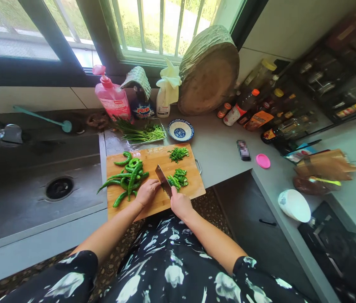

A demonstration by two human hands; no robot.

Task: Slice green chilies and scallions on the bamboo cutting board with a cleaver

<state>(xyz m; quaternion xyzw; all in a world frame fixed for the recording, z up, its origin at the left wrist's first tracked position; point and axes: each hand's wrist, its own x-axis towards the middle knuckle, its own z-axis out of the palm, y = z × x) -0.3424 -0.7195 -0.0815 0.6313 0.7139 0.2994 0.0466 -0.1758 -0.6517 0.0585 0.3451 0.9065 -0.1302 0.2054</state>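
My right hand [181,205] is closed round the handle of a kitchen knife [163,180], whose broad blade stands on the wooden cutting board [152,162]. Just left of the blade, my left hand [148,192] rests on the board with its fingers curled and pressed together; whatever is under them is hidden. Sliced green peppers [179,178] lie against the right side of the blade. Farther back on the board is a small heap of chopped greens [178,154]. Whole green peppers [133,176] are piled at the board's left, some touching my left hand.
Behind the board are a tray of long green stalks [146,134] and a blue-and-white dish [181,130]. A sink [39,168] adjoins on the left. Pink pump bottle [113,99], sauce bottles [243,107], phone [243,150], pink lid [263,160] and white bowl [294,205] stand around.
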